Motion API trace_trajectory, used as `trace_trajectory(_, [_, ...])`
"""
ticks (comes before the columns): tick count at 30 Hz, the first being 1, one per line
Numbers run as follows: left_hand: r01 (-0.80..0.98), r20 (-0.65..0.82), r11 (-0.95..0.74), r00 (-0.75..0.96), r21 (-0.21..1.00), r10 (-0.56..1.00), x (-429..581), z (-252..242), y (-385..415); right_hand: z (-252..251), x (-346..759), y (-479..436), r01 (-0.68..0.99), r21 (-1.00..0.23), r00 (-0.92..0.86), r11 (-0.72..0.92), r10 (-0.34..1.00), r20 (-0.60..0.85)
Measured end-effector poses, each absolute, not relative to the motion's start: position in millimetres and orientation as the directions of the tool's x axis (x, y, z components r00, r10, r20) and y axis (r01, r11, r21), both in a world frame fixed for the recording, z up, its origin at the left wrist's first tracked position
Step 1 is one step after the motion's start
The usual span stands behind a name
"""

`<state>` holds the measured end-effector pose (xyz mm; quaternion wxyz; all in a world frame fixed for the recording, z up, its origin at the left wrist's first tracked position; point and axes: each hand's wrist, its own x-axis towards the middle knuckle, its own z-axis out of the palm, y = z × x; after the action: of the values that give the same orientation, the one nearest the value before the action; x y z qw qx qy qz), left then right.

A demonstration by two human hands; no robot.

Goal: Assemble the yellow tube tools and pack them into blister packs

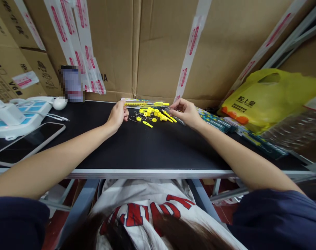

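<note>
My left hand (117, 116) is closed around the left end of a slim yellow pen-like tool (158, 103) with a short metal section in its middle, held level above the black tabletop. The tool's right tip reaches close to my right hand (185, 111). Thumb and forefinger of that hand are pinched together at the tip; what sits between them is too small to make out. Below the tool lies a loose pile of yellow plastic parts (161, 117) with thin bent wires among them. One small yellow piece (147, 124) lies apart, nearer to me.
Cardboard boxes (163, 45) wall off the back. On the left are a white power strip (40, 105), a phone (30, 142) lying flat and another phone (72, 84) propped upright. Packaged cards (215, 122) and a yellow plastic bag (267, 99) are on the right.
</note>
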<state>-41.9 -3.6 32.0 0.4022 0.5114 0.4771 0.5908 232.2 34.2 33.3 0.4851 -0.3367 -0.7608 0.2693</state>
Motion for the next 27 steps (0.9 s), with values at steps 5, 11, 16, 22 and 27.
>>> trace_trajectory(5, [0.063, 0.226, -0.22, -0.114, 0.974, 0.967, -42, 28, -3, 39, 228, 24, 0.272, -0.701, -0.305, 0.66, 0.749, 0.587])
trace_trajectory(11, [0.052, 0.203, -0.198, -0.113, 0.979, 0.973, -41, 28, -3, 39, 227, 18, 0.328, -0.663, -0.318, 0.673, 0.739, 0.594])
trace_trajectory(16, [0.042, 0.175, -0.172, -0.088, 0.984, 0.981, -39, 27, -4, 38, 228, 20, 0.33, -0.664, -0.301, 0.67, 0.742, 0.599])
trace_trajectory(22, [0.043, 0.155, -0.152, -0.077, 0.987, 0.985, -38, 25, -1, 36, 226, 18, 0.335, -0.674, -0.318, 0.659, 0.752, 0.577])
trace_trajectory(27, [-0.016, 0.075, -0.077, -0.073, 0.997, 0.994, -38, 23, -1, 35, 223, 16, 0.27, -0.725, -0.346, 0.634, 0.766, 0.541])
